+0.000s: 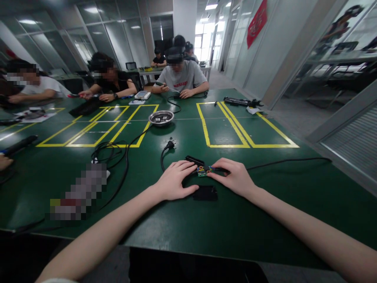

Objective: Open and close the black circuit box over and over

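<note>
A small green circuit board (202,173) with copper-coloured coils lies between my hands. The thumb and fingertips of my right hand (237,179) pinch its right end, where a black cable (285,160) runs off to the right. My left hand (176,181) is spread with its fingers stretched out, the fingertips at the board's left side. Its thumb reaches the edge of a flat black casing half (206,193) in front of the board. Behind the board is another black casing piece (194,160), partly covered by my left fingers.
A black plug (170,145) on a cord lies beyond my left hand. A metal bowl (161,119) with metal parts stands farther back. Left are a blurred-out power strip (84,190) and coiled cables (108,151). Yellow tape (229,146) marks the green table; several people sit around it.
</note>
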A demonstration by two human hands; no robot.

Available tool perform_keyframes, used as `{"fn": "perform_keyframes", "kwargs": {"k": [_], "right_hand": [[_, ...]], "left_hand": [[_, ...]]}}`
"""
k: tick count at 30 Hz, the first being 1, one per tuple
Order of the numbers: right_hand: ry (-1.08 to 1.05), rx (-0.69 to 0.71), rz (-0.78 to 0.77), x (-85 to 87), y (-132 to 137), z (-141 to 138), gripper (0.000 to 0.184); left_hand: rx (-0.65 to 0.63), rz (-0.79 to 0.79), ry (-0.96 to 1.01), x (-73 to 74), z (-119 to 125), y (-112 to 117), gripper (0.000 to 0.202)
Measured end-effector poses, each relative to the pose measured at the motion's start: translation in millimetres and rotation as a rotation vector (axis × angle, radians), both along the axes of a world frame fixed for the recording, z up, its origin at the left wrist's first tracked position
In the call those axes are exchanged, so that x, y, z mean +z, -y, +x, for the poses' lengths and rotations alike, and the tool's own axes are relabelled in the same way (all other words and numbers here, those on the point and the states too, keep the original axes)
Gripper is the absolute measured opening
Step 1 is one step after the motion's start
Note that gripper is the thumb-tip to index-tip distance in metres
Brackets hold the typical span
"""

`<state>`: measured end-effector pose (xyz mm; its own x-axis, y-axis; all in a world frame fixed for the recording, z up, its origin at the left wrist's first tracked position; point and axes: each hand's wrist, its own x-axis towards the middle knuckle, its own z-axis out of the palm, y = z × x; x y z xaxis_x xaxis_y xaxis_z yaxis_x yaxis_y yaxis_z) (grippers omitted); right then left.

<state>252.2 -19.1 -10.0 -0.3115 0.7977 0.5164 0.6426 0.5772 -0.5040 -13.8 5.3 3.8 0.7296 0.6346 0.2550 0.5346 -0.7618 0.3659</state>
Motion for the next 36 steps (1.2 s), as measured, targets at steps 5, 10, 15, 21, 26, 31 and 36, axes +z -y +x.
{"fn": "perform_keyframes", "kwargs": {"k": [5, 10, 15, 21, 26, 31, 36], "right_hand": [[0.013, 0.136, -0.070, 1.6, 8, -9, 0.032], [0.008, 0.047, -0.137, -1.0, 2, -12, 0.029], [0.021, 0.121, -0.175, 2.2, 2, -6, 0.024], [-0.021, 0.110, -0.235, 6.0, 1, -7, 0.022], [-0.035, 0.144, -0.265, 8.0, -2, -1, 0.028], [-0.067, 0.078, -0.096, 12.0, -1, 6, 0.027], [0.176, 0.069, 0.052, 17.8, -6, 21, 0.026]], "left_hand": [[-0.007, 0.005, -0.051, 0.6, 0, -1, 0.068], [0.023, 0.021, -0.060, 0.1, 5, 1, 0.065], [0.091, 0.035, -0.018, -7.9, 7, -6, 0.057], [-0.073, -0.014, 0.078, -13.3, -1, -19, 0.061], [-0.013, 0.074, 0.202, -2.9, -8, -21, 0.044], [-0.033, -0.037, 0.148, 0.5, -19, -23, 0.018], [-0.030, -0.100, 0.189, 5.4, -23, -24, 0.022]]}}
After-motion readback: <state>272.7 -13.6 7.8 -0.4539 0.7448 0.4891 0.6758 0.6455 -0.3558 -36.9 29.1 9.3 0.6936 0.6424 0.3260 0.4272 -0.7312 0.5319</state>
